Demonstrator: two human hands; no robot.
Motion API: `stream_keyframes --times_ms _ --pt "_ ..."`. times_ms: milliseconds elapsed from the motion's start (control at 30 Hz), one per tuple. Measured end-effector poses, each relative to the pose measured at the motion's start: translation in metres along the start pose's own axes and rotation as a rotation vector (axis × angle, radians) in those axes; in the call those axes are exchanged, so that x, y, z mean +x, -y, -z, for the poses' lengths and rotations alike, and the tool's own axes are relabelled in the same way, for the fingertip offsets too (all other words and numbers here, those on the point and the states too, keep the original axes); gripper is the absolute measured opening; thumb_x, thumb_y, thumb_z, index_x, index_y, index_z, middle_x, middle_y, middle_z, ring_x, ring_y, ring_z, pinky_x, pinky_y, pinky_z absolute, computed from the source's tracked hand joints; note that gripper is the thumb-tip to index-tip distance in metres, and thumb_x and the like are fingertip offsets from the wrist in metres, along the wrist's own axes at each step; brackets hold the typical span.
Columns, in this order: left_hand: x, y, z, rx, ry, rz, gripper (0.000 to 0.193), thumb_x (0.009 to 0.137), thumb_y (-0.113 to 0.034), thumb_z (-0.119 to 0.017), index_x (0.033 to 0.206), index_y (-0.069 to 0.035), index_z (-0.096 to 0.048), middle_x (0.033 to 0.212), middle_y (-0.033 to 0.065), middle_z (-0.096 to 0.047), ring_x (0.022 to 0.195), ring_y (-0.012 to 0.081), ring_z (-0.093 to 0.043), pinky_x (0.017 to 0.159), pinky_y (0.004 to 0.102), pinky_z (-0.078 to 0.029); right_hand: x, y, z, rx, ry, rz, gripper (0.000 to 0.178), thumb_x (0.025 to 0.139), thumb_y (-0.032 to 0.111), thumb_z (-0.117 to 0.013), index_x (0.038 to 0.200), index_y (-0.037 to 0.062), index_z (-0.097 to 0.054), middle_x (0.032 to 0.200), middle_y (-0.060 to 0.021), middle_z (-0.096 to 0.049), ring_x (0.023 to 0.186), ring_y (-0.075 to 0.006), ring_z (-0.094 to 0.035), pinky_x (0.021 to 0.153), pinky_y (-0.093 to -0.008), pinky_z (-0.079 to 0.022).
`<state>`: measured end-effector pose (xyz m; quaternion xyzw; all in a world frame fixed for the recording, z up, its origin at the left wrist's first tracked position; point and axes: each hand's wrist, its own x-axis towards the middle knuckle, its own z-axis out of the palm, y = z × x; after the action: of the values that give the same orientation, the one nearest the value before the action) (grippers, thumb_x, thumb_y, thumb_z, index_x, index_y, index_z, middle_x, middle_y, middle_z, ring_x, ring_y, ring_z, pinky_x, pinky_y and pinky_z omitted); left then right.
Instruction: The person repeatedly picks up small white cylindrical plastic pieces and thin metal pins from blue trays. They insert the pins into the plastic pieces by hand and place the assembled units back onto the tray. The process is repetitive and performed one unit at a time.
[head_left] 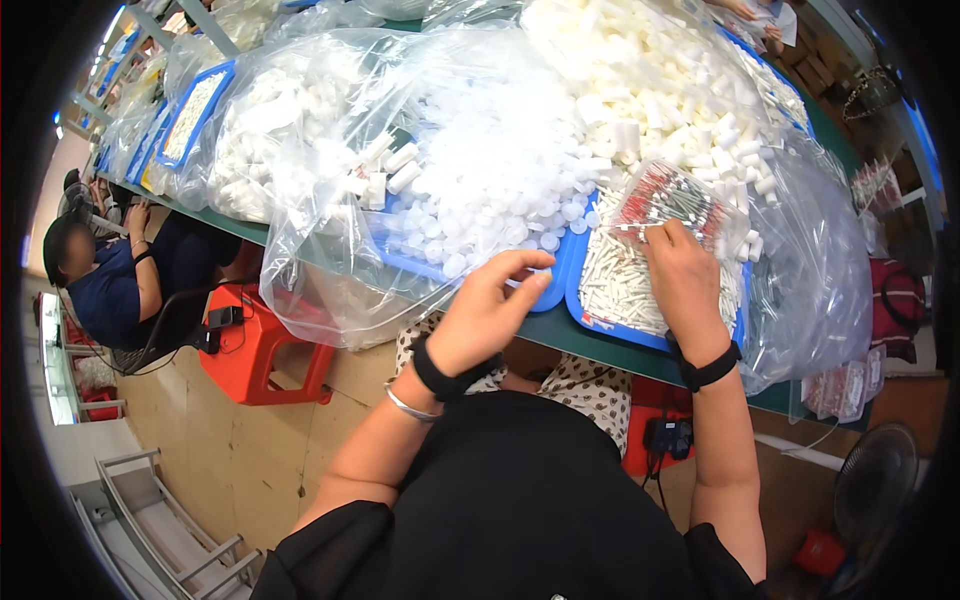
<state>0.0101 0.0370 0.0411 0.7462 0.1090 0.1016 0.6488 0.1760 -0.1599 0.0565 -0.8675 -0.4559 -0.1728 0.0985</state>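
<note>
- A co-worker in a dark blue top [105,290] sits at the far left beside the green table [560,328]; the fisheye rim bends and darkens that side.
- A red plastic stool [262,345] stands on the floor under the table edge.
- A big clear plastic bag [330,200] sags off the table, glossy and crumpled, with white plastic tubes inside; its contents blur together.
- The heap of small round white caps [500,170] fills the left blue tray [560,275].
- The left hand [485,310] hovers at that tray's near rim, fingers loosely curled and narrow, thumb and forefinger close together; whether they pinch a cap I cannot tell.
- The right blue tray [655,340] holds short white tubes [615,285], partly hidden by the hand.
- The right hand [685,280] lies palm down, fingers bent onto the clear packet of red-and-grey tipped sticks [672,200], gripping its near edge.
- More white tubes pile behind, cut off at the top.
</note>
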Motion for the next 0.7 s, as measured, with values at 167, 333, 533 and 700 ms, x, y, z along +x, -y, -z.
stream_keyframes --times_ms 167,333,533,700 --pt "0.005 0.018 -0.008 0.782 -0.235 -0.25 0.025 0.084 -0.001 -0.064 0.109 -0.002 -0.062 0.109 0.0139 -0.06 0.093 0.0334 -0.062 0.076 0.0397 -0.052 0.0 -0.002 0.006 0.129 -0.047 0.041 0.009 0.079 -0.002 -0.06 0.086 0.0028 -0.057 0.088 -0.0109 -0.057 0.075 -0.0307 -0.062 0.06 -0.039 -0.051" --pt "0.013 0.024 -0.012 0.772 -0.272 -0.207 0.023 0.081 0.001 -0.066 0.104 -0.002 -0.061 0.103 0.0151 -0.054 0.087 0.0349 -0.061 0.074 0.0406 -0.052 -0.001 -0.003 0.007 0.243 -0.141 0.055 0.012 0.083 0.001 -0.065 0.094 0.0024 -0.06 0.094 -0.0128 -0.065 0.075 -0.0313 -0.065 0.062 -0.0385 -0.052" --pt "0.02 0.028 -0.002 0.645 -0.329 -0.178 0.023 0.082 -0.002 -0.069 0.103 -0.003 -0.061 0.101 0.0166 -0.051 0.083 0.0348 -0.059 0.071 0.0405 -0.05 -0.007 0.002 0.019 0.347 -0.171 -0.007 0.02 0.084 0.003 -0.069 0.102 0.0015 -0.061 0.083 -0.0143 -0.067 0.071 -0.0305 -0.065 0.062 -0.0378 -0.051" --pt "0.02 0.033 -0.002 0.613 -0.372 -0.251 0.014 0.084 -0.002 -0.069 0.097 -0.001 -0.064 0.093 0.0148 -0.054 0.078 0.0303 -0.059 0.068 0.0368 -0.05 -0.012 0.019 0.03 0.568 -0.126 -0.13 0.019 0.081 0.004 -0.074 0.098 0.0011 -0.065 0.083 -0.0128 -0.068 0.067 -0.0268 -0.064 0.059 -0.0353 -0.049"
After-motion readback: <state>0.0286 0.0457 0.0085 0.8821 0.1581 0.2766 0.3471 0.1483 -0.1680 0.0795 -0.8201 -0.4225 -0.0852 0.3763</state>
